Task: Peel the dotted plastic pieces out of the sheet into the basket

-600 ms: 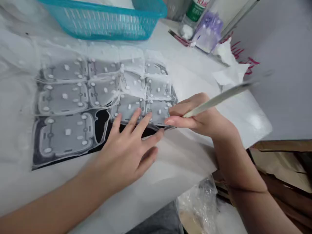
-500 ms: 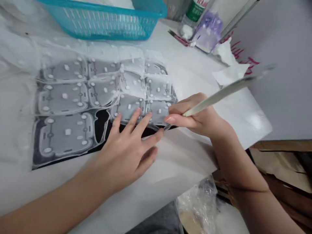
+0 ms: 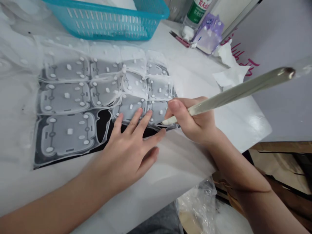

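Observation:
A translucent moulded sheet (image 3: 68, 96), with rows of rounded panels and small white studs, lies over a black layer (image 3: 103, 125). My left hand (image 3: 126, 146) rests with spread fingers on its near edge. In my right hand (image 3: 195, 120) is a long, pale, pen-shaped tool (image 3: 234, 92). My fingers grip it low on its handle, and it slopes up to the right. Its narrow dark tip meets the sheet's lower right panel, close to my left index finger. How the tip is shaped is too small to tell.
A blue basket (image 3: 112, 21) with white material in it stands at the back. Behind on the right are a bottle (image 3: 196, 13), small pink-handled scissors (image 3: 180, 39), a purple packet (image 3: 209, 32) and torn white paper (image 3: 231, 76). Clear plastic (image 3: 197, 204) hangs below the table edge.
My right hand has changed its hold: the thumb has risen, and the tool's lower end now shows beneath the fingers. The tool's upper end has swung right. My left hand stays on the sheet.

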`<state>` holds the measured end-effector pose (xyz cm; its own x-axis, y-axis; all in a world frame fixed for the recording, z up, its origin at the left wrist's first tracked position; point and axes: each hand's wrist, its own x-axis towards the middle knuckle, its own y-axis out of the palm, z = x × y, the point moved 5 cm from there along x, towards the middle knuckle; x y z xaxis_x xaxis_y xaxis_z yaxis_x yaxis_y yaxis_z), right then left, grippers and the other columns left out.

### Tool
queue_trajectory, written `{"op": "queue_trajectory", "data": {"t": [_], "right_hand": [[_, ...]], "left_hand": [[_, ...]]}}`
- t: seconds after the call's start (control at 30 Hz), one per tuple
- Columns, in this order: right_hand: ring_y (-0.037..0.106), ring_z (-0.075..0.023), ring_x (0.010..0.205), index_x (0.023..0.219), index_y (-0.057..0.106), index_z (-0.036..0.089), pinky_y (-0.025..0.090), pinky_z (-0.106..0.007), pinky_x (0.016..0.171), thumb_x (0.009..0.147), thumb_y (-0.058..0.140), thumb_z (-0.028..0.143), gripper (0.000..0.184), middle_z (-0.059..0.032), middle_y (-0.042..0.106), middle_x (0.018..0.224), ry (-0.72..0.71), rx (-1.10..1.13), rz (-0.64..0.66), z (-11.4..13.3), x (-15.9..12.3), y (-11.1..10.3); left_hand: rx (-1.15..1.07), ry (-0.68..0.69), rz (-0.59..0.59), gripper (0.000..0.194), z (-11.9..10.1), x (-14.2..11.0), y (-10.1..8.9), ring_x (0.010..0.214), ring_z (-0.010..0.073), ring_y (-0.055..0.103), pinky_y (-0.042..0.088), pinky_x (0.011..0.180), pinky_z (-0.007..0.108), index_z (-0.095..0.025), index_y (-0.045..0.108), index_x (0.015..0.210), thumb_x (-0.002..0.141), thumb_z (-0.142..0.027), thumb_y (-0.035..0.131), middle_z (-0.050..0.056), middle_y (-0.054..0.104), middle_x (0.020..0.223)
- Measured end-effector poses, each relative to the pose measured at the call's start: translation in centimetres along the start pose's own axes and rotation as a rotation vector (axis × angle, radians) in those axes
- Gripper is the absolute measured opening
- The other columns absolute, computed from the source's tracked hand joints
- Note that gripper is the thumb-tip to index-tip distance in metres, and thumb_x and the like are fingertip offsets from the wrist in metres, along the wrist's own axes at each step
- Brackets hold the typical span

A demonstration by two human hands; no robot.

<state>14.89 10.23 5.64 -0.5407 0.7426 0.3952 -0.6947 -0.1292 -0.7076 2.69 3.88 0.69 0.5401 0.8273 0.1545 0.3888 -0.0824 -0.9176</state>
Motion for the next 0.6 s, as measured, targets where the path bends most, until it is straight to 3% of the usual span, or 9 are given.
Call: {"op": "queue_trajectory", "data": {"t": [0.23, 0.6], "right_hand": [[0.046, -0.0064, 0.044, 0.056, 0.049, 0.020, 0.038, -0.020, 0.042, 0.095, 0.036, 0.030, 0.043, 0.0033, 0.049, 0.049, 0.022, -0.034, 0.030, 0.13, -0.20, 0.88], [0.047, -0.0075, 0.046, 0.060, 0.052, 0.020, 0.039, -0.020, 0.045, 0.096, 0.033, 0.028, 0.042, 0.0031, 0.051, 0.052, -0.007, -0.216, -0.054, 0.82, -0.70, 1.08]], "left_hand": [[0.012, 0.010, -0.007, 0.043, -0.12, 0.03, 0.01, 0.135, 0.0353, 0.026, 0.021, 0.103, 0.064, -0.031, 0.047, 0.131, 0.088, -0.033, 0.043, 0.011, 0.036, 0.145], [0.021, 0.008, 0.007, 0.041, -0.19, 0.08, -0.08, 0.135, 0.0347, 0.027, 0.022, 0.103, 0.063, -0.032, 0.049, 0.128, 0.088, -0.033, 0.042, 0.011, 0.041, 0.141]]}}
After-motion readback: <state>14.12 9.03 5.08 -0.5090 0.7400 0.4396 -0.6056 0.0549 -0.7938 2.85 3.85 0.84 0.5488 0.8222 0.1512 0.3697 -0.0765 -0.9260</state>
